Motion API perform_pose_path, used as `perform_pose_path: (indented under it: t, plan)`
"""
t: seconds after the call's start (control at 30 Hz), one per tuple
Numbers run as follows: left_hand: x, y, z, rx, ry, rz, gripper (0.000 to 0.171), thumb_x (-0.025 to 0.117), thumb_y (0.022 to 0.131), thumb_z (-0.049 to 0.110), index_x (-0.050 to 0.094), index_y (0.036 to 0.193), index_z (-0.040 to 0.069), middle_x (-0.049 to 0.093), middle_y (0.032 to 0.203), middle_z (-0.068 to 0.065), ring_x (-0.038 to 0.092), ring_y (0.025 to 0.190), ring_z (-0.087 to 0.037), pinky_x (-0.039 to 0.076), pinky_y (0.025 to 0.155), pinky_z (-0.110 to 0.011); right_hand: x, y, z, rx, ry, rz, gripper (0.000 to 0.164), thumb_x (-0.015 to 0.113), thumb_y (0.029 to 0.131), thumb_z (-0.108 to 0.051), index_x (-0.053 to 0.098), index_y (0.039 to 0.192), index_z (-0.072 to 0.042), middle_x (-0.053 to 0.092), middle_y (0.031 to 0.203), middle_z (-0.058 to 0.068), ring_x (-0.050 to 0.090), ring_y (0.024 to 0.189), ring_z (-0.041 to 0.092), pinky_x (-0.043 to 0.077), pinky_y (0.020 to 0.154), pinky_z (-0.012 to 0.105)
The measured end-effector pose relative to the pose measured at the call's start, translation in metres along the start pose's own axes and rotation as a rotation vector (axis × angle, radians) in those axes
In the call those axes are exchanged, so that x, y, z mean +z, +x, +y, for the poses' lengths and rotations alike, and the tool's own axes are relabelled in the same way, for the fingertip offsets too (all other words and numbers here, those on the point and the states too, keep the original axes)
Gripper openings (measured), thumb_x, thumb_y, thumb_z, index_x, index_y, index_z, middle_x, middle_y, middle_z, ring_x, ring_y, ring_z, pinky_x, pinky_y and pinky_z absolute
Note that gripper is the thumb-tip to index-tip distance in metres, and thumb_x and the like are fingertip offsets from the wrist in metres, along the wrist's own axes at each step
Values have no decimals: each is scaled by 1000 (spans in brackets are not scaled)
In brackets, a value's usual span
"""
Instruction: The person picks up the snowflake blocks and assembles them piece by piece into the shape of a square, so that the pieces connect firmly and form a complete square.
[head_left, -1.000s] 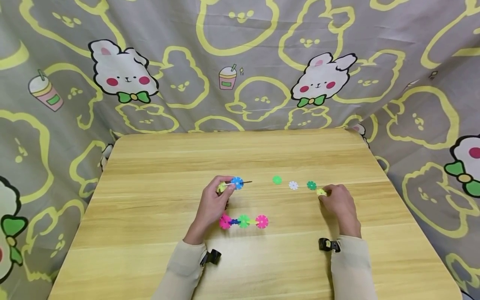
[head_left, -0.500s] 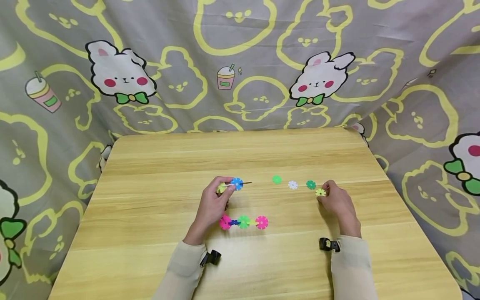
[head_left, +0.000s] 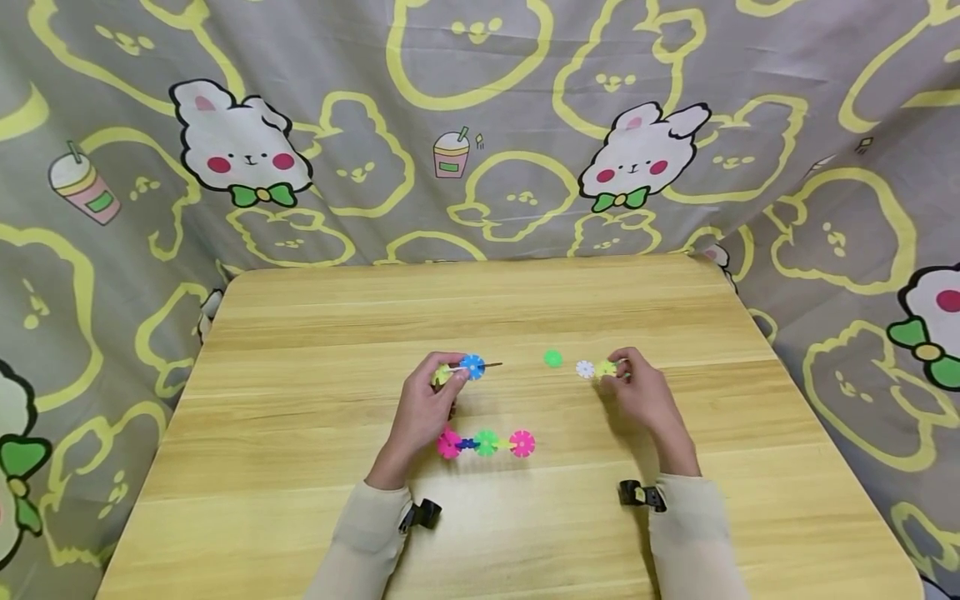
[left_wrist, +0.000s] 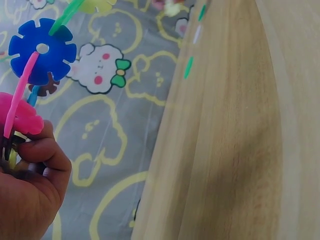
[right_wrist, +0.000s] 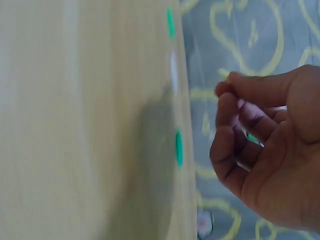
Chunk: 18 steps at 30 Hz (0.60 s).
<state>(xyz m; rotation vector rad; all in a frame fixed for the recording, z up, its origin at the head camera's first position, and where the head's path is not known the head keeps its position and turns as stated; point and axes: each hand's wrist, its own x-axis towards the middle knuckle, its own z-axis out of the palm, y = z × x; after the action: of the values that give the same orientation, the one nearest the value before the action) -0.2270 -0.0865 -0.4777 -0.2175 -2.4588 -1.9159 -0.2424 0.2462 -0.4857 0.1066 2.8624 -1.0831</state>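
Observation:
My left hand [head_left: 431, 404] grips a cluster of joined notched plastic discs, clear of the table in the left wrist view. Among them are a blue disc [head_left: 472, 367], a pink disc [left_wrist: 22, 116] and a brown disc [left_wrist: 47, 86]. My right hand [head_left: 643, 392] pinches a yellow notched disc [head_left: 606, 369] between thumb and fingertips. That disc overlaps the right side of a white disc [head_left: 584, 369] in the head view. In the right wrist view the hand [right_wrist: 265, 145] is held above the table, and the yellow disc barely shows. A dark green disc [right_wrist: 179, 148] lies beneath.
A light green disc [head_left: 552, 358] lies left of the white one. Nearer me, by the left wrist, is a joined row of discs with pink ends [head_left: 522, 443] and a green middle. A patterned curtain [head_left: 480, 125] stands behind the wooden table [head_left: 360, 308].
My right hand has moved left with the yellow disc, from beyond the dark green disc to beside the white one, covering the green one in the head view. The left hand stays nearly still.

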Motion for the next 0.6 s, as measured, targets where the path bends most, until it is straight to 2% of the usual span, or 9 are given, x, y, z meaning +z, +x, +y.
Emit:
perform_pose_path:
  t: [0.03, 0.27, 0.33, 0.5, 0.6]
  plan:
    - [0, 0, 0, -9, 3, 0, 26, 60, 96, 29, 63, 120, 18, 65, 115, -4, 37, 47, -6, 37, 47, -21, 4, 0, -6, -20, 42, 1, 32, 62, 93, -14, 51, 123, -6, 60, 96, 10, 58, 80, 20, 45, 65, 27]
    - [-4, -8, 39, -51, 25, -5, 25, 58, 98, 15, 61, 120, 7, 64, 114, -12, 35, 47, -1, 35, 48, -17, 24, -2, -52, -157, 327, -43, 32, 64, 92, -8, 52, 121, -7, 62, 87, 14, 62, 76, 35, 46, 59, 24]
    - [-4, -8, 39, -48, 29, -9, 25, 58, 98, 16, 62, 120, 7, 64, 115, -12, 35, 47, -1, 35, 49, -17, 26, -3, -63, -178, 375, -65, 30, 63, 93, -8, 52, 121, -9, 62, 87, 15, 62, 77, 38, 49, 61, 28]
    - [-4, -8, 38, -46, 32, -16, 25, 58, 98, 16, 62, 121, 6, 64, 117, -12, 35, 48, -2, 35, 50, -17, 32, -6, -85, -212, 451, -131, 29, 61, 94, -7, 54, 122, -8, 60, 87, 16, 60, 75, 33, 53, 66, 38]
    - [-4, -8, 38, -43, 28, -17, 25, 58, 97, 16, 62, 121, 6, 64, 117, -13, 34, 48, -1, 35, 50, -17, 35, -7, -93, -229, 467, -164, 30, 60, 95, -7, 55, 124, -7, 60, 87, 14, 59, 73, 27, 53, 65, 36]
